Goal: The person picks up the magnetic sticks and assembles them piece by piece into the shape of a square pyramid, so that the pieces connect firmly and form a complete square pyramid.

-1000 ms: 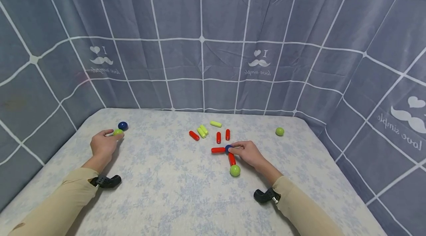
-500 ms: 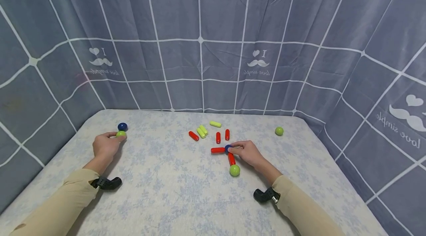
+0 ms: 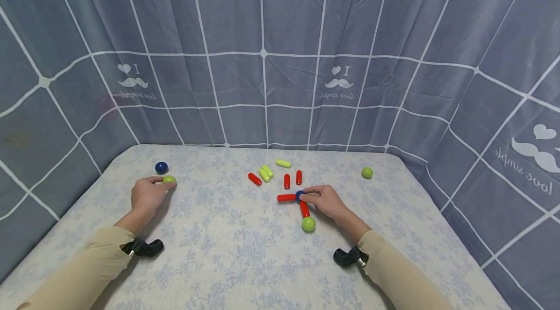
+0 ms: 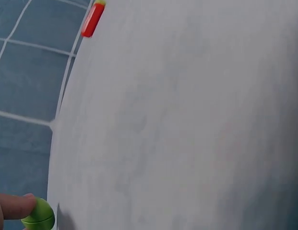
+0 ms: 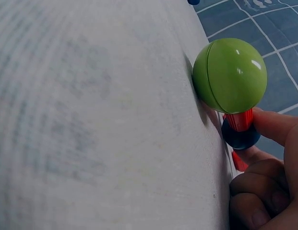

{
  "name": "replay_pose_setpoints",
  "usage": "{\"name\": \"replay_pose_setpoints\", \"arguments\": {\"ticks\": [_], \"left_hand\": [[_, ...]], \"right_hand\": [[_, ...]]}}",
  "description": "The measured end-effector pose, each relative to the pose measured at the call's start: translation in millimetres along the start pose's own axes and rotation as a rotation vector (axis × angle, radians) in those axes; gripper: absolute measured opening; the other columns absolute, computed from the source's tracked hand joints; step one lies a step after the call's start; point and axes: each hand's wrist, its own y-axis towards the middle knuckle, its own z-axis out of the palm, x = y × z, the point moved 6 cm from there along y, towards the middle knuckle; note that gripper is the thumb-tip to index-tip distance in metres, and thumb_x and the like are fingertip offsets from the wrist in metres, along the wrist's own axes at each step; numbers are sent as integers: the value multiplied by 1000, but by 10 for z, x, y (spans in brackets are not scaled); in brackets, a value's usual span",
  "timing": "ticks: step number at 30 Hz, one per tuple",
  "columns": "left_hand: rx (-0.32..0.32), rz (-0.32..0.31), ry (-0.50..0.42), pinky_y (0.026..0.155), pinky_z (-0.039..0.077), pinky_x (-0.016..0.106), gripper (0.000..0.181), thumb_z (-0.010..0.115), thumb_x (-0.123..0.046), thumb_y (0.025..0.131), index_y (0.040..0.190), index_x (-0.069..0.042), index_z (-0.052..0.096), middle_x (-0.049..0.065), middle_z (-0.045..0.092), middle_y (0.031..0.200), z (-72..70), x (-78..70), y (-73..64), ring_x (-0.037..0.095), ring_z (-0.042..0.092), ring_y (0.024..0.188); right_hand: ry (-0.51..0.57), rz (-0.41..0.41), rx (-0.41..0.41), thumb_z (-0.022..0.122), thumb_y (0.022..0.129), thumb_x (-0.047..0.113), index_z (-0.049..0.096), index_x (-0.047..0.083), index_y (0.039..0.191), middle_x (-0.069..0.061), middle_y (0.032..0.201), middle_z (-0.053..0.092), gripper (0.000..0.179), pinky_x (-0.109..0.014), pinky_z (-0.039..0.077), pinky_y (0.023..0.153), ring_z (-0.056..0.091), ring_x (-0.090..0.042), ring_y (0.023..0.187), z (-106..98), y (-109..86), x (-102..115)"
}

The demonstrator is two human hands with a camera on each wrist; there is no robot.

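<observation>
Green ball [image 3: 169, 180], pinched by the left hand [image 3: 146, 196], had moved nearer the red-rod assembly [image 3: 287, 198], not yet attached; fingers of the right hand [image 3: 325, 201] gripped that assembly's blue hub [image 5: 239, 137].

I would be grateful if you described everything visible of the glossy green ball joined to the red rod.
The glossy green ball is round and smooth, looks like hard plastic, and shows bright highlights and a thin seam in the right wrist view. It sits at the near end of a short red plastic-looking rod, whose other end meets a dark blue ball pinched by the right hand. It seems to rest on the pale, blue-patterned cloth; the hand looks clear of it.
</observation>
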Motion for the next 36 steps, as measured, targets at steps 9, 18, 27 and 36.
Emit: {"name": "replay_pose_setpoints", "arguments": {"ticks": [9,18,27,36], "left_hand": [[127,63,7,70,48,35,51,69,-31,95,130,5,63,28,60,132,293,-258,-207,38,61,105],[215,112,-26,58,41,30,48,70,-31,93,128,1,66,18,70,102,615,-507,-425,17,49,63],[300,141,-73,57,41,30,45,74,-29,91,125,-2,69,14,68,93,923,-738,-622,17,52,61],[361,164,-96,58,37,30,41,77,-25,88,122,-2,71,14,67,111,1176,-956,-755,15,44,62]], "right_hand": [[3,13,-3,76,90,34,76,9,116,2,69,48,37,-30,31,63,41,-17,71,5,2,-16],[7,16,-8,76,90,35,76,9,116,1,69,48,37,-30,32,64,43,-17,70,1,14,-32],[4,19,-6,76,90,35,76,9,115,0,77,56,36,-30,31,64,44,-18,74,9,20,-36],[3,23,-9,75,90,35,76,9,116,0,73,51,37,-30,32,64,44,-18,72,11,22,-37]]}}
